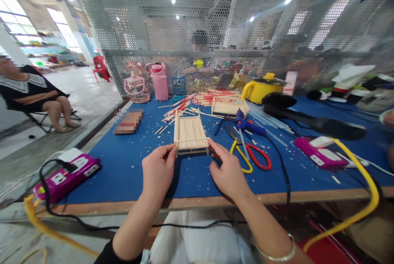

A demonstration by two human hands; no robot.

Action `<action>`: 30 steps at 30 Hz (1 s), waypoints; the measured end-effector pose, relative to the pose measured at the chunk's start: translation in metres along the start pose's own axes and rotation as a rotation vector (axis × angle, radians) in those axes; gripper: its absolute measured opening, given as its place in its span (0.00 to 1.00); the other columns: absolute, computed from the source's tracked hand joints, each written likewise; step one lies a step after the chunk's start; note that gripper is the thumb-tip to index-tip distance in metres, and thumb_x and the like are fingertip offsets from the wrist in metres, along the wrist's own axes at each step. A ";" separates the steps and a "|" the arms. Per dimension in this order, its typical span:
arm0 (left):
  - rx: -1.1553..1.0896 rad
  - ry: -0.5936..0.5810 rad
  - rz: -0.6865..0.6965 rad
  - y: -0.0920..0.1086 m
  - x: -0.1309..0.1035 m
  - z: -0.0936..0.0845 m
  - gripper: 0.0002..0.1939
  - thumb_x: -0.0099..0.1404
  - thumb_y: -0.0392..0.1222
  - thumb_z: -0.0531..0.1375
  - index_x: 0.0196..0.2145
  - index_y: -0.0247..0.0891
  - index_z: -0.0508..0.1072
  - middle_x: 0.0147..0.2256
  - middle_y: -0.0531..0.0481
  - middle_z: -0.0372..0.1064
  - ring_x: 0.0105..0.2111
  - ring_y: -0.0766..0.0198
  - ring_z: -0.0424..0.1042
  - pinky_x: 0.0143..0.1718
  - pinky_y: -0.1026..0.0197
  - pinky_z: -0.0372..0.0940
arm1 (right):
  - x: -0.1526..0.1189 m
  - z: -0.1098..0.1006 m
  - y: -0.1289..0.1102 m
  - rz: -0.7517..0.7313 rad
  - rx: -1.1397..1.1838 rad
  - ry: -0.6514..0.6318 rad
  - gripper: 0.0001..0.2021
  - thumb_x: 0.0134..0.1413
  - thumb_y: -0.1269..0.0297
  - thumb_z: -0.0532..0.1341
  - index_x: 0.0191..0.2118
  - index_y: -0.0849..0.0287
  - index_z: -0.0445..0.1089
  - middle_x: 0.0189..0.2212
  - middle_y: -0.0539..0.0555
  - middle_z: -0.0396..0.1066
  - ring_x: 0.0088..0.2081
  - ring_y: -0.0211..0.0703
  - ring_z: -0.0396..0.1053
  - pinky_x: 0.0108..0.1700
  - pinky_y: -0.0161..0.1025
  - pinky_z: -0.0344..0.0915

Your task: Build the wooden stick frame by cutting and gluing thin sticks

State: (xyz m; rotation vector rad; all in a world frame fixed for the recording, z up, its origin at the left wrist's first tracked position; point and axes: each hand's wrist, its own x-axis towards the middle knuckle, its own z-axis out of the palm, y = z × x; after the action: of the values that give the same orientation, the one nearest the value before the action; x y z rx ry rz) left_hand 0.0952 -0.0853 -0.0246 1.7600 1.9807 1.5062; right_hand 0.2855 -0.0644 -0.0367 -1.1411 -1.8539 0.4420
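A miniature bed (190, 130) built from thin wooden sticks sits in front of me on the blue tabletop, with a post at each corner. My left hand (158, 169) pinches its near left corner between thumb and fingers. At the near right corner, the fingertips of my right hand (226, 169) press on the post, the thumb held lower. Scissors (246, 155) with one yellow and one red handle lie beside my right hand. Just behind them is a blue glue gun (246, 122). A second stick-built frame (229, 107) stands farther back.
Loose red-tipped sticks (203, 99) are scattered behind the bed. Purple power strips lie at the left (72, 175) and right (320, 153), with cords crossing the front edge. A pink bottle (159, 83), a yellow pot (264, 89) and clear glue sticks (271, 117) stand or lie near the mesh screen (147, 30). A person (33, 87) sits at left.
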 end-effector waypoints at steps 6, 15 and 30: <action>0.016 -0.007 0.006 0.000 0.000 0.000 0.10 0.63 0.42 0.58 0.35 0.38 0.79 0.35 0.46 0.79 0.34 0.58 0.77 0.39 0.59 0.70 | 0.000 0.000 0.000 -0.002 0.012 -0.001 0.34 0.43 0.80 0.52 0.60 0.58 0.62 0.53 0.57 0.69 0.50 0.47 0.70 0.50 0.45 0.70; 0.021 -0.004 0.000 0.000 0.000 -0.001 0.10 0.63 0.42 0.59 0.36 0.37 0.79 0.35 0.46 0.79 0.35 0.59 0.77 0.39 0.59 0.69 | 0.000 0.000 0.000 0.010 0.014 0.000 0.33 0.43 0.80 0.53 0.60 0.61 0.63 0.54 0.58 0.68 0.52 0.47 0.69 0.52 0.44 0.69; 0.017 0.006 0.018 -0.002 0.000 0.001 0.09 0.62 0.41 0.60 0.35 0.36 0.80 0.35 0.46 0.79 0.34 0.60 0.77 0.38 0.61 0.69 | 0.000 0.000 0.000 -0.005 -0.005 -0.008 0.34 0.43 0.81 0.52 0.60 0.65 0.62 0.54 0.59 0.68 0.52 0.46 0.69 0.52 0.42 0.69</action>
State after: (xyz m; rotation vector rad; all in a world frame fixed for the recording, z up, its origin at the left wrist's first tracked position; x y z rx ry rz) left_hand 0.0941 -0.0841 -0.0268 1.7868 1.9919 1.5057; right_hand 0.2854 -0.0649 -0.0366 -1.1394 -1.8647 0.4403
